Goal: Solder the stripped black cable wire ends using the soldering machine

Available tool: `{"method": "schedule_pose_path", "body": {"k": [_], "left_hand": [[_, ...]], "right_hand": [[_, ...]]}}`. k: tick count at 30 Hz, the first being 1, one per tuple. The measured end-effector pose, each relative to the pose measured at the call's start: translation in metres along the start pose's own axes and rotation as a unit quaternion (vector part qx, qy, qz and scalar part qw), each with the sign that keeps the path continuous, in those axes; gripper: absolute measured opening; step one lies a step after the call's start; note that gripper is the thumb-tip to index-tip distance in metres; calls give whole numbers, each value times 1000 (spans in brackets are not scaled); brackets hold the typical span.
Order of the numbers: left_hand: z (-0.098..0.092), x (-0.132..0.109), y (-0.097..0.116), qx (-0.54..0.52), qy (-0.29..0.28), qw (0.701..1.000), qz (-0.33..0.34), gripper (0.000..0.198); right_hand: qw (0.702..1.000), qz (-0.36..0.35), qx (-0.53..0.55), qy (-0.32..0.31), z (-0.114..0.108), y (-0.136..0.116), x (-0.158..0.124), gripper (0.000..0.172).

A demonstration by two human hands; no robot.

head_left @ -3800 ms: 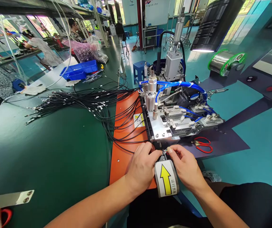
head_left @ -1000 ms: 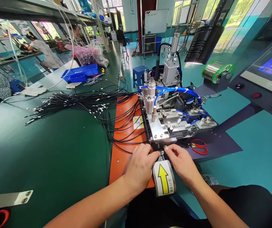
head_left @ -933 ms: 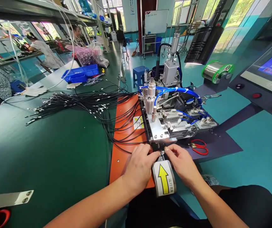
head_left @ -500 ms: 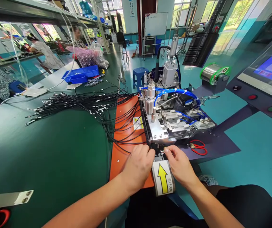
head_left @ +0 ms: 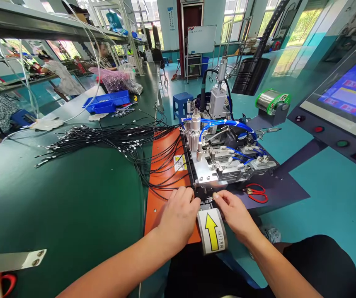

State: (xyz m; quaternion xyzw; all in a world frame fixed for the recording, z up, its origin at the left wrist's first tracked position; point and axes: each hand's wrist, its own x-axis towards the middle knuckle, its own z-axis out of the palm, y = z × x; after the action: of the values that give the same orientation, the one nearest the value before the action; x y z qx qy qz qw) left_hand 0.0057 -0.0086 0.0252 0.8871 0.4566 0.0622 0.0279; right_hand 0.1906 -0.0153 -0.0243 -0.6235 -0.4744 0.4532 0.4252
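Observation:
My left hand (head_left: 180, 211) is closed at the front end of the machine's feed track, fingers curled down around a black cable (head_left: 159, 193) that runs under it across the orange plate (head_left: 153, 219). My right hand (head_left: 232, 209) pinches at the track's right side, thumb and forefinger together; a small shiny tip shows there, too small to name. Between the hands lies the dark track (head_left: 207, 205), partly hidden by fingers. Just below them is a curved metal cover with a yellow arrow label (head_left: 211, 231). The silver machine (head_left: 218, 165) with blue air tubes stands directly beyond.
A bundle of black cables (head_left: 97, 138) lies on the green table (head_left: 103, 215), beside blue trays (head_left: 106, 102). Red-handled cutters (head_left: 257, 193) rest right of the machine. A solder spool (head_left: 272, 101) and control panel (head_left: 336, 128) stand at right. Other people sit at far left.
The view has shifted slightly, bringing more of the control panel into sight. Both hands keep nearly the same place and grip at the track.

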Motion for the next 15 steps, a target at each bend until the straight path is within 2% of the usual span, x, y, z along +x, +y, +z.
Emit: {"method": "schedule_pose_path", "body": {"k": [3,5,8,12,13,15], "left_hand": [[-4,-1,0,-34,-22,999,10,19],[-15,0,-4,-59,-27,998,12,19],[-46,1,-22,-95,-21,995,-15,22],[-95,-11,-64,-89,16,992,-86,25],[-104,-17,-73,-74,8,993,-96,25],[-113,-32,-85,-55,-48,991,-116,23]], "right_hand": [[1000,9,5,17,-5,-2,-7,45],[1000,15,4,22,-11,-4,-15,42],[1000,28,1,12,-22,-8,-29,40],[999,47,-2,-1,-38,-7,-48,38],[999,45,-3,3,-41,-4,-52,37],[999,26,-3,24,-46,2,-58,34]]}}
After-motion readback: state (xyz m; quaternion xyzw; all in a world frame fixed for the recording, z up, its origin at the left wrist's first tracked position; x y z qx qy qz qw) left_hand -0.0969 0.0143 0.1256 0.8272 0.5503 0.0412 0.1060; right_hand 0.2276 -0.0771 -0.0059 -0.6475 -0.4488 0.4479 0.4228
